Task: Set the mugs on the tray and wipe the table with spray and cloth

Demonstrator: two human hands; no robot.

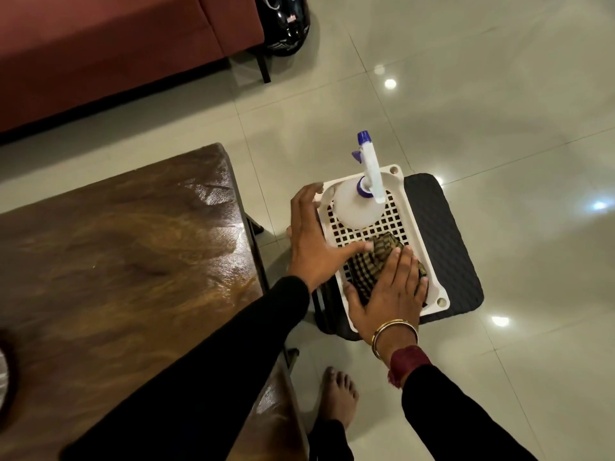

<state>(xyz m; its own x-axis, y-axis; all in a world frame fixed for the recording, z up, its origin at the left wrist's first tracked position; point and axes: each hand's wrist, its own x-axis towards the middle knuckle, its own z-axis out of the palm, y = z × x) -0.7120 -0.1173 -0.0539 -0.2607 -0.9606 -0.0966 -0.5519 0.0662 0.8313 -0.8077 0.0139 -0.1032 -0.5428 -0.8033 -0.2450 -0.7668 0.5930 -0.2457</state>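
Observation:
A white slotted tray (pixel 397 212) sits on a black stool (pixel 442 241) to the right of the brown wooden table (pixel 126 254). On the tray's far end stands a white spray bottle (pixel 357 207) with a blue nozzle. A checked cloth (pixel 372 261) lies crumpled on the tray's near end. My right hand (pixel 389 294) rests flat on the cloth, fingers straight. My left hand (pixel 316 237) hovers spread over the tray's left rim, thumb toward the cloth, holding nothing. No mugs are in view.
A red sofa (pixel 116 51) runs along the far left with a black bag (pixel 286 24) beside it. Glossy tiled floor surrounds the stool. My bare foot (pixel 337 397) stands between table and stool. A dark round object (pixel 5 377) shows at the table's left edge.

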